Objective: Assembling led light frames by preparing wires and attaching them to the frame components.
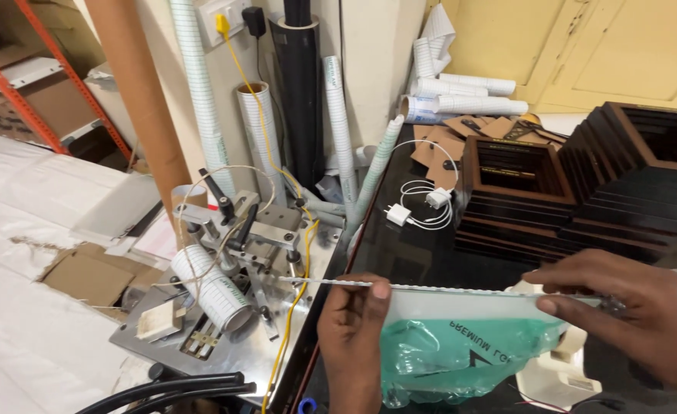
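My left hand (351,330) pinches the left part of a thin white serrated strip (446,289) held level above the table. My right hand (634,310) grips the same strip at its right end. Just below the strip a clear and green plastic bag (450,349) hangs or lies, crumpled at its bottom. The strip's left tip reaches toward a metal machine (246,253) with black handles, standing on a steel plate to the left.
A dark glossy table (415,249) carries stacks of dark wooden frames (584,192), white chargers with cables (423,203) and cardboard scraps. Paper rolls and tubes lean against the wall. A yellow wire (296,284) runs down from a wall socket. A white tape dispenser (561,372) sits below my right hand.
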